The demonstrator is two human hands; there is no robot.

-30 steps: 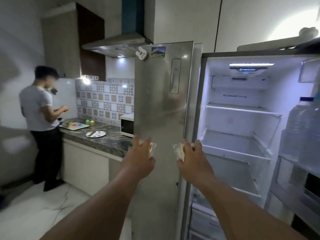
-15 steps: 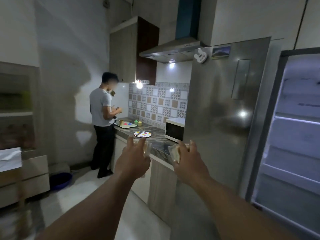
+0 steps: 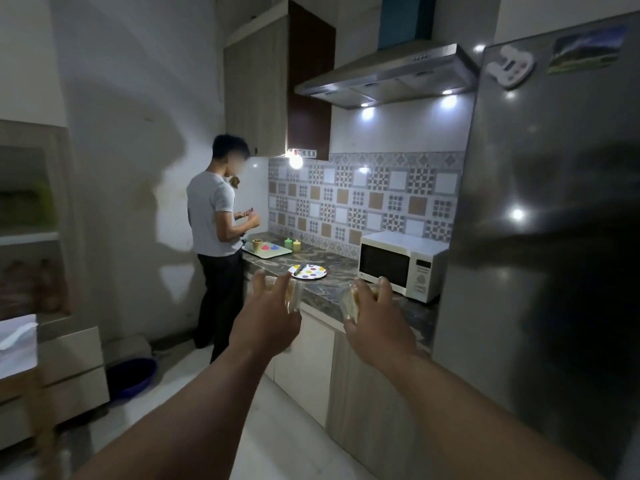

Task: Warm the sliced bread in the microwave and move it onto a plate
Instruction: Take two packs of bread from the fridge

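Observation:
Both my arms reach forward at chest height. My left hand [image 3: 268, 315] grips one end of a clear bag of sliced bread [image 3: 293, 295]. The other end, where pale slices show through the plastic, is gripped by my right hand [image 3: 375, 318]; the middle of the bag is hard to make out. A white microwave [image 3: 401, 265] with its door closed stands on the marble counter [image 3: 332, 289] just beyond my right hand. A round white plate with coloured dots [image 3: 308, 271] lies on the counter to the microwave's left, a knife resting on it.
A person in a grey T-shirt [image 3: 216, 244] stands at the counter's far end by a tray [image 3: 266, 250] with small cups. The steel fridge door [image 3: 547, 237] fills the right side. A blue basin [image 3: 133, 375] sits on the floor at left, near drawers.
My view has swung left from the open fridge interior to the counter. The microwave and plate now sit nearer and larger. Both hands keep hold of the bread bag.

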